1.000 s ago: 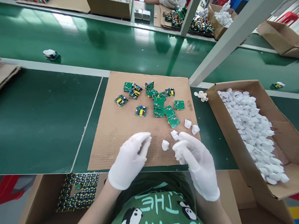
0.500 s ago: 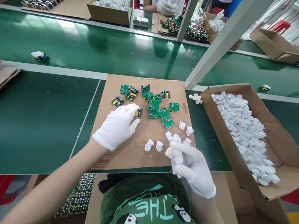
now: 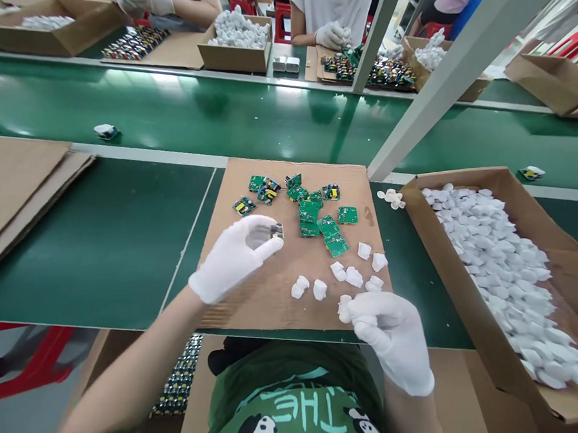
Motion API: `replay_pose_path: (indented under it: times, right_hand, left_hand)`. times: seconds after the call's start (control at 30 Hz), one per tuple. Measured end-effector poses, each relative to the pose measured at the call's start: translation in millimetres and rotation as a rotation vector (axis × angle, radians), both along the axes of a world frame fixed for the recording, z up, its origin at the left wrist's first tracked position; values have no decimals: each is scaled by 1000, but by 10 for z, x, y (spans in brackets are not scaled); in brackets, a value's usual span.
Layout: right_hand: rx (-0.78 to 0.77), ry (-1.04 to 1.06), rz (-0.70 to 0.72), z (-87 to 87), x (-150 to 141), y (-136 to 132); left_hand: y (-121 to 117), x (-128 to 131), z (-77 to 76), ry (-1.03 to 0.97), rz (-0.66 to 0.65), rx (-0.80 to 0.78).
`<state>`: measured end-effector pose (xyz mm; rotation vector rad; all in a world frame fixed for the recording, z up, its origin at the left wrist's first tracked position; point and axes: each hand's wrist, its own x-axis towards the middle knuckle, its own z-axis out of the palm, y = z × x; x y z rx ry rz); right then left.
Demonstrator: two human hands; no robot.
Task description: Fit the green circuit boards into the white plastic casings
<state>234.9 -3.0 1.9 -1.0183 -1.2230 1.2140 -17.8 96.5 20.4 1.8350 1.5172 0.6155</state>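
My gloved left hand [image 3: 240,252] pinches a small circuit board [image 3: 277,231] between thumb and fingertips, above the cardboard sheet [image 3: 255,302]. In my gloved right hand [image 3: 392,337], near the sheet's front edge, the thumb and fingers close on a small white piece [image 3: 345,305], partly hidden by the glove. Several more white pieces [image 3: 353,277] lie scattered just beyond that hand. Farther back on the cardboard rests a loose cluster of green circuit boards [image 3: 309,210], some face down, others showing yellow and black components.
At the right stands a cardboard box [image 3: 446,266] of white pieces, with a few flat white discs [image 3: 391,198] beside it. A slanted grey post [image 3: 409,113] rises behind the sheet. Beyond runs a green conveyor [image 3: 191,112] carrying single boards. Co-workers sit across it.
My left hand has picked up the circuit board from the cardboard. My right hand's fingers have closed further around the white piece. The whole view has shifted slightly.
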Motion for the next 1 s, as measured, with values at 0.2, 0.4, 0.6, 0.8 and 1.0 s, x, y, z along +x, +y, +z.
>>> replay_pose_path:
  times: [0.2,0.4,0.6,0.8,1.0]
  right_hand:
    - [44,-94,0,144,-8,79]
    - [213,-103,264,286,-216,41]
    - [70,-279,124,143,-310,6]
    - [-165,-44,98,97,-218,-11]
    - [-163,-23,72,188,-235,-27]
  left_hand:
    - [-553,291,35,-1265,139,-604]
    - [-735,591,-119,-1281,272,-603]
    - [-793,609,-111,-1240,297,-614]
    - [-826,474,-133,-1239,60,-517]
    - [-843,470,-229,-1214,80,-451]
